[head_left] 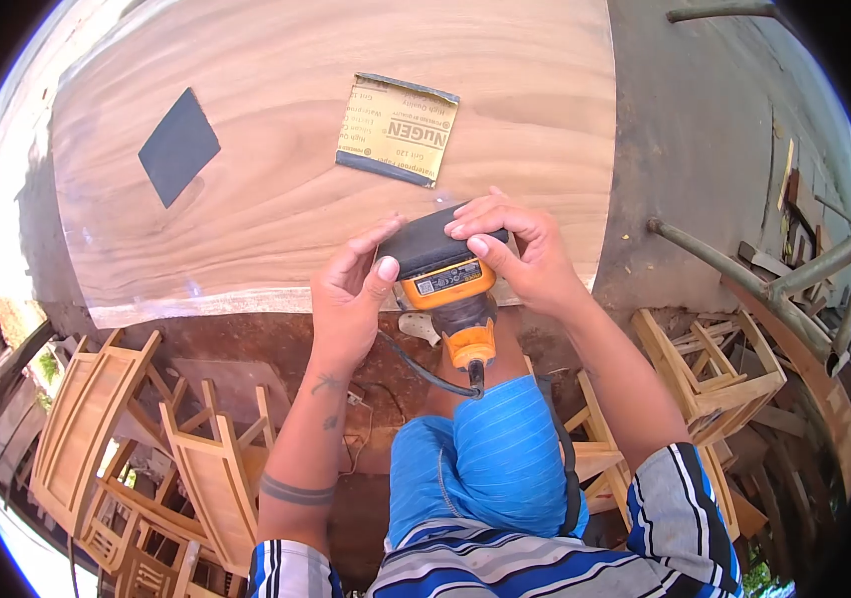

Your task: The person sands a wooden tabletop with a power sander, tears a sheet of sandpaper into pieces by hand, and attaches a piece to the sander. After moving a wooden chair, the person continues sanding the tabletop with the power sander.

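Note:
Between my two hands is an orange and black electric sander (450, 286), its flat black base turned up and away from me and its label towards me. My left hand (348, 294) grips the left edge of the base, thumb on the near side. On the right, my right hand (523, 244) has its fingers over the base and its thumb along the near edge. A cord (416, 369) runs from the sander's lower end. Just beyond the sander, a folded piece of NuGEN sandpaper (396, 130) lies printed side up on a wooden board (276, 229).
A dark diamond-shaped piece of sandpaper (179, 148) lies on the board's left part. Wooden chair frames (92, 429) are heaped at the lower left, with more frames (714, 379) at the right. A metal tube frame (719, 261) stands right of the board.

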A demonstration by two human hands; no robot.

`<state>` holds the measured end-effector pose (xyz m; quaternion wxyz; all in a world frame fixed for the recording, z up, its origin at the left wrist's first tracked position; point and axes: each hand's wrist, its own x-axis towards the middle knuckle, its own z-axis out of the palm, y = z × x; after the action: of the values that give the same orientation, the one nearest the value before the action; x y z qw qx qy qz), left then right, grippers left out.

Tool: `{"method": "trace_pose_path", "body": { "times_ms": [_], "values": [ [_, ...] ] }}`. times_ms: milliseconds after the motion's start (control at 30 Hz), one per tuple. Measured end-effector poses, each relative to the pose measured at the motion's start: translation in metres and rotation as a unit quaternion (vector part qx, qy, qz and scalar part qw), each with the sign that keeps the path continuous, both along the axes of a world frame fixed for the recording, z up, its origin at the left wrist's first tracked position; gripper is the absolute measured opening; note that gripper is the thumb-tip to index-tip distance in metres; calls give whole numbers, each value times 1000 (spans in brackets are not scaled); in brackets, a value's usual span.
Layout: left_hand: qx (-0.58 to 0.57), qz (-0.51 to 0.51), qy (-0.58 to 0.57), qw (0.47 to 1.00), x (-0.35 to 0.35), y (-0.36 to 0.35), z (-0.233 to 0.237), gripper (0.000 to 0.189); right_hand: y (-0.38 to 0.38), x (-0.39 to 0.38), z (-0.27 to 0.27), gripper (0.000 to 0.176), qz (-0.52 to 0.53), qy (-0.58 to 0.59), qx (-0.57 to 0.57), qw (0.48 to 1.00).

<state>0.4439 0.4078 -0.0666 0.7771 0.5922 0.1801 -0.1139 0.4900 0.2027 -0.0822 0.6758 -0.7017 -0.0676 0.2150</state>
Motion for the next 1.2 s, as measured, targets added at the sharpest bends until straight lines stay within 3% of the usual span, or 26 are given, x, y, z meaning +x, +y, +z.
{"method": "trace_pose_path", "body": {
  "times_ms": [133,267,500,600,700,900,1000,1100,1200],
  "values": [
    [122,13,16,992,-8,25,3,34,2,-3,-3,9,-5,-1,9,1000],
    [163,-32,-52,985,-14,20,-2,24,3,-4,-5,9,-6,-17,20,1000],
    [122,40,-91,988,-25,3,-18,13,2,-3,-8,9,1,-17,12,1000],
    [176,-4,-72,982,-15,6,-6,16,1,-2,-5,9,9,-38,-3,999],
    [263,-87,-143,950,-12,12,-3,16,2,-1,-4,8,13,-46,-1,999],
    [297,-135,-133,936,0,12,14,14,2,2,2,9,27,-72,-41,996],
    [131,-50,-7,990,-6,9,-1,15,4,4,1,9,35,-90,-36,995],
    [87,12,72,993,-7,3,-1,20,7,2,1,9,34,-84,-28,996],
    [180,-9,-11,984,-5,2,-10,24,7,2,0,9,42,-79,-39,995]
  ]
}}
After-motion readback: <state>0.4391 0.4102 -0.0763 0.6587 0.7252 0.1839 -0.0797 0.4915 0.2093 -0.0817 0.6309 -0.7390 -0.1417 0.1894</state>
